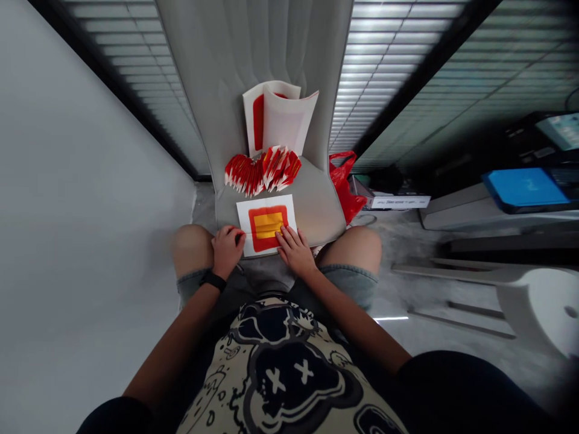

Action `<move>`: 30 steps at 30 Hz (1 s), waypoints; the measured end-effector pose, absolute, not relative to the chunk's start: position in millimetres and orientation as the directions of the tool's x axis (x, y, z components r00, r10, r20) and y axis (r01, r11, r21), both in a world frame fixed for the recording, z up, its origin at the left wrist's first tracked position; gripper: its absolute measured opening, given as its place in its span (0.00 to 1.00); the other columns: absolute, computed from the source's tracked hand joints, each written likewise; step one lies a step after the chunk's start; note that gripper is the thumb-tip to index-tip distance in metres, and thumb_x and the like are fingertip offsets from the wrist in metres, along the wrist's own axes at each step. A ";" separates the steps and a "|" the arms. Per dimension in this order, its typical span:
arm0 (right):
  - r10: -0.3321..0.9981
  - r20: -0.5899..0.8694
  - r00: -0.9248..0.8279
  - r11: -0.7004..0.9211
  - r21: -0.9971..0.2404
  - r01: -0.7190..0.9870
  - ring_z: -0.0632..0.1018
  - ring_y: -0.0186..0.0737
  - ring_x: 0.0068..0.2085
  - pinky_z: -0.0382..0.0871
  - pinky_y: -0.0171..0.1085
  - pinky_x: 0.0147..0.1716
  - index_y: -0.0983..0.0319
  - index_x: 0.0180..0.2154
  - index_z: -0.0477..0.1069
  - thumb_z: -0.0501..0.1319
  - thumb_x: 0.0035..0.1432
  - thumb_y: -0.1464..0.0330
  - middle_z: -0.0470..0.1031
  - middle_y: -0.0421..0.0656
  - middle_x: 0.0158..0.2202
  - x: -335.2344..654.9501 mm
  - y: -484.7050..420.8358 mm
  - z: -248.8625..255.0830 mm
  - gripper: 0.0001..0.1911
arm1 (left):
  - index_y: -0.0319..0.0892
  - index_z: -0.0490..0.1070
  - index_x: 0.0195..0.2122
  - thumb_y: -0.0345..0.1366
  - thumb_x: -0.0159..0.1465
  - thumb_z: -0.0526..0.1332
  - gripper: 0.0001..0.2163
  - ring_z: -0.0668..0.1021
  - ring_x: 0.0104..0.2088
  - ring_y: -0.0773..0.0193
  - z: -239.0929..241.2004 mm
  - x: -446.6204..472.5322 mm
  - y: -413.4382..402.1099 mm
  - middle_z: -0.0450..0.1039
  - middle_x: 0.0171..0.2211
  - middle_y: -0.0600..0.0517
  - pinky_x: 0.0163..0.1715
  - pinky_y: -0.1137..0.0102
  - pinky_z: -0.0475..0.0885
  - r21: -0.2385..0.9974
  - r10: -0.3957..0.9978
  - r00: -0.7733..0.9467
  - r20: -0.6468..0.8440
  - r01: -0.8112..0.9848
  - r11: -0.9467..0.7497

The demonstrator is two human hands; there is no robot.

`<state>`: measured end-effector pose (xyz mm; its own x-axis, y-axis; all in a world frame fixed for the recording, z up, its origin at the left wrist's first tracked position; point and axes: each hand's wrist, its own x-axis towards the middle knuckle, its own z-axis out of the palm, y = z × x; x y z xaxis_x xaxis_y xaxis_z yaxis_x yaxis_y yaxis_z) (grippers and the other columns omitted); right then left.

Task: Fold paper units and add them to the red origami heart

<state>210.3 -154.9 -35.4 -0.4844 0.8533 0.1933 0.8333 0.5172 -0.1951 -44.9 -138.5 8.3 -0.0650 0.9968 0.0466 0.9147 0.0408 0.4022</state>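
Note:
A white paper sheet (266, 224) printed with a red square around a yellow centre lies on the grey seat of a chair (319, 202). The yellow centre (266, 225) looks folded. My left hand (227, 250), with a black wristband on its wrist, has curled fingers gripping the sheet's lower left edge. My right hand (295, 252) lies with spread fingers, their tips resting on the sheet's lower right corner. Beyond the sheet sits a curved row of folded red-and-white paper pieces (262, 172). Behind them, a few white sheets with red print (278, 117) lean against the chair back.
My knees flank the seat. A red plastic bag (344, 187) hangs at the chair's right side, near a flat white box (389, 202) on the floor. A blue folder-like object (525, 187) lies on a low surface at right. A white wall (81, 199) runs along the left.

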 end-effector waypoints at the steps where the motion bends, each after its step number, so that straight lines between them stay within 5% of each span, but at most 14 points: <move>1: 0.853 0.196 -0.484 0.517 -0.193 0.834 0.57 0.50 0.72 0.48 0.56 0.70 0.61 0.69 0.58 0.52 0.71 0.63 0.57 0.50 0.71 210.2 -155.1 -35.4 0.28 | 0.45 0.78 0.40 0.40 0.68 0.60 0.08 0.75 0.49 0.52 8.5 -43.7 -138.2 0.74 0.47 0.46 0.46 0.60 0.68 0.397 0.997 -0.071 0.044 0.917 0.047; 15: 0.870 0.181 -0.459 0.489 -0.184 0.853 0.58 0.49 0.71 0.48 0.55 0.71 0.65 0.69 0.58 0.51 0.72 0.63 0.59 0.50 0.70 206.1 -156.0 -33.1 0.28 | 0.45 0.77 0.45 0.38 0.69 0.58 0.09 0.74 0.49 0.48 6.5 -32.2 -146.5 0.75 0.48 0.43 0.49 0.55 0.68 0.313 0.983 -0.099 0.154 0.949 0.047; 22: 0.872 0.161 -0.462 0.487 -0.193 0.852 0.57 0.49 0.72 0.44 0.55 0.71 0.66 0.69 0.57 0.51 0.72 0.63 0.58 0.51 0.70 204.6 -155.9 -34.4 0.29 | 0.40 0.69 0.63 0.32 0.72 0.51 0.20 0.68 0.65 0.52 6.0 -10.3 -169.3 0.69 0.63 0.44 0.67 0.56 0.59 0.208 0.865 0.473 0.166 0.841 -0.499; 30: 0.873 0.157 -0.462 0.485 -0.182 0.855 0.56 0.49 0.72 0.43 0.54 0.71 0.65 0.70 0.56 0.50 0.72 0.63 0.57 0.51 0.71 203.8 -156.6 -34.8 0.29 | 0.36 0.58 0.70 0.38 0.74 0.48 0.25 0.58 0.71 0.52 -5.0 -2.0 -176.5 0.56 0.71 0.43 0.70 0.57 0.54 0.148 0.882 0.463 0.093 0.869 -0.472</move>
<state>203.8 -156.6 -34.8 -0.4617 0.8731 0.1565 0.8553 0.4849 -0.1823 -2.0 -176.5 -5.0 0.4629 0.8815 0.0928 0.8690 -0.4720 0.1484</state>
